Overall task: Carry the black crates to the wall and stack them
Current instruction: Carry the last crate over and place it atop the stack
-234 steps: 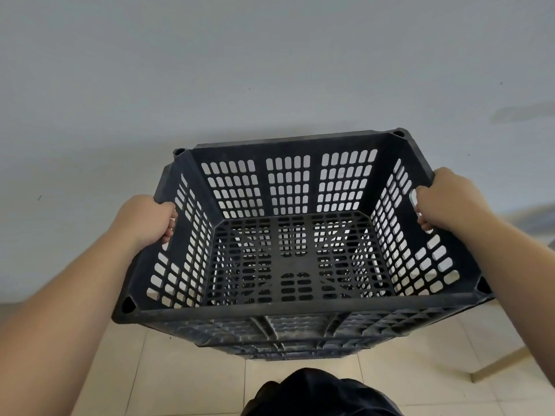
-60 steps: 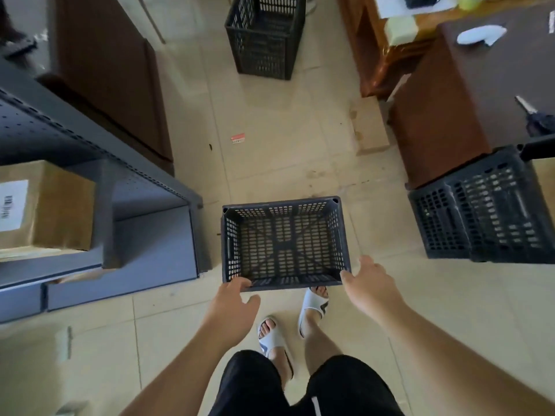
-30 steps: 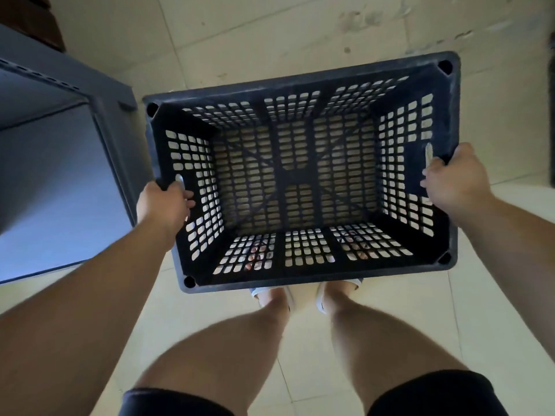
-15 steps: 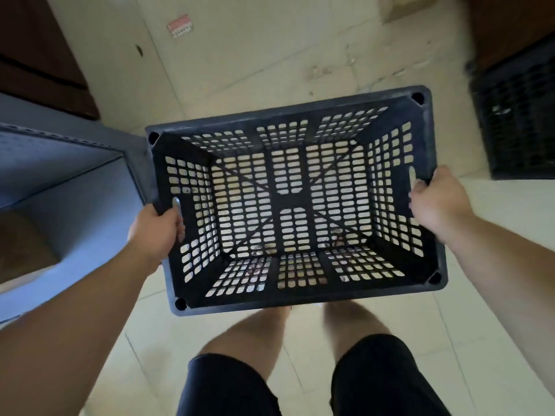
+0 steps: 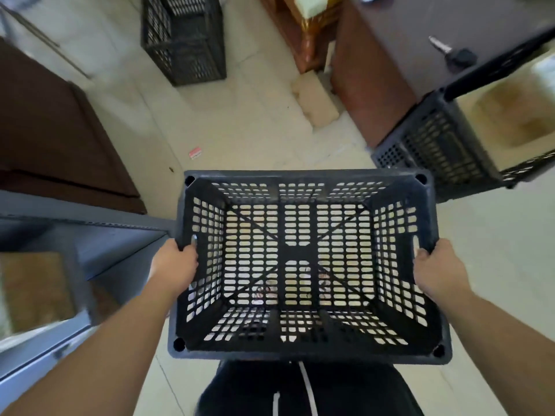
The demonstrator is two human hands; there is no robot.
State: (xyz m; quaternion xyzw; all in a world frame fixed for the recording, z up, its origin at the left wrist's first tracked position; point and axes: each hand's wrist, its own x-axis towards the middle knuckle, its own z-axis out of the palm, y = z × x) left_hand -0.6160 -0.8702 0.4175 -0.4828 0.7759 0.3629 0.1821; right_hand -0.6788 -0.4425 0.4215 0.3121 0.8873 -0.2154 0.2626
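Note:
I hold an empty black perforated crate (image 5: pixel 303 349) level in front of my waist, above the tiled floor. My left hand (image 5: pixel 175 265) grips the handle slot in its left wall. My right hand (image 5: pixel 437 268) grips the handle slot in its right wall. A second black crate (image 5: pixel 186 40) stands on the floor at the top of the view. A third black crate (image 5: pixel 441 148) sits at the right, beside a brown cabinet.
A grey metal shelf unit (image 5: pixel 90 232) with a cardboard box (image 5: pixel 33 289) stands close on the left. Dark brown furniture (image 5: pixel 51 130) lines the left side. A brown cabinet (image 5: pixel 390 64) and a pale block (image 5: pixel 315 103) on the floor lie ahead on the right.
One second ago the crate was low by my knees; it has risen to waist height and my view has lifted, showing the room and the other crates ahead.

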